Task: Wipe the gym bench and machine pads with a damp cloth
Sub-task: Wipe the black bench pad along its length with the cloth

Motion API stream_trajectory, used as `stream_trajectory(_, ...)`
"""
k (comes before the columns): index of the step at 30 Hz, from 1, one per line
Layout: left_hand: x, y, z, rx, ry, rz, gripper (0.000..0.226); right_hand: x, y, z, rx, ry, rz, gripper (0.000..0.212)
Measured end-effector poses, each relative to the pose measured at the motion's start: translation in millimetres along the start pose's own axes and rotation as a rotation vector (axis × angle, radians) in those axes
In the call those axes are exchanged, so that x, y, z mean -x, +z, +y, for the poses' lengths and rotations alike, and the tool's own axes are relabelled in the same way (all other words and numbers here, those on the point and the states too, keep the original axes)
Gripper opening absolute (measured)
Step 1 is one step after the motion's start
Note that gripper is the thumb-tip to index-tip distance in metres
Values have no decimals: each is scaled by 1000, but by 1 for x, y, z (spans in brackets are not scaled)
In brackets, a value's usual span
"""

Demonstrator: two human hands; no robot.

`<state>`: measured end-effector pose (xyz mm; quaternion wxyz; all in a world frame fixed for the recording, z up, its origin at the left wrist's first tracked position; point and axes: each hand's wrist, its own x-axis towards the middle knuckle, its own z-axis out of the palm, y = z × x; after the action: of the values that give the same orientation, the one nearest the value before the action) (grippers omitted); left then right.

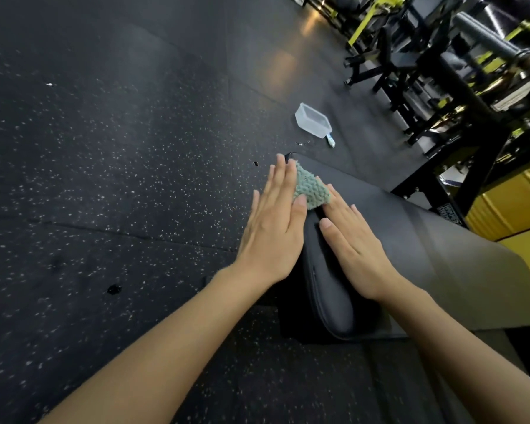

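**A:** From the head view, what containers are there, and what's in them?

**B:** One, a translucent rectangular plastic tub (312,120) with no lid. It stands on the floor (104,148) beyond the far end of the surface (380,215). I cannot tell whether it holds anything. A small white object (330,141) lies just beside its near corner.

**A:** Where is the cloth, and which way does it run?

**B:** The cloth (311,188) lies on the surface near its far end, at the left edge. Its long axis runs away from the person, roughly along the surface's length.

**A:** And the hands?

**B:** Both are flat, with the fingers straight and close together. The left hand (276,221) lies over the cloth's left side, its thumb on the fabric. The right hand (352,246) rests palm down on the surface, its fingertips touching the cloth's near right edge.

**A:** Materials?

**B:** The cloth is pale green and nubbly, with a thick looped weave. The surface is smooth black padding, long and narrow, with a stitched seam and rounded corners. The floor is black rubber flecked with white, with a few dark wet spots. Black and yellow machine frames (441,71) stand at the upper right.
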<state>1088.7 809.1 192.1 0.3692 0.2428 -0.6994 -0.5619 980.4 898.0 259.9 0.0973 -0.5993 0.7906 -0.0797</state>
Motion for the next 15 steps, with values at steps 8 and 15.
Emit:
stream_trajectory(8,-32,-7,-4,-31,-32,-32,55,-1,0,0,-8,4,14,48)
stream_trajectory(15,29,-5,-5,81,-74,-63,57,0,0,1,-4,-15,33,49)
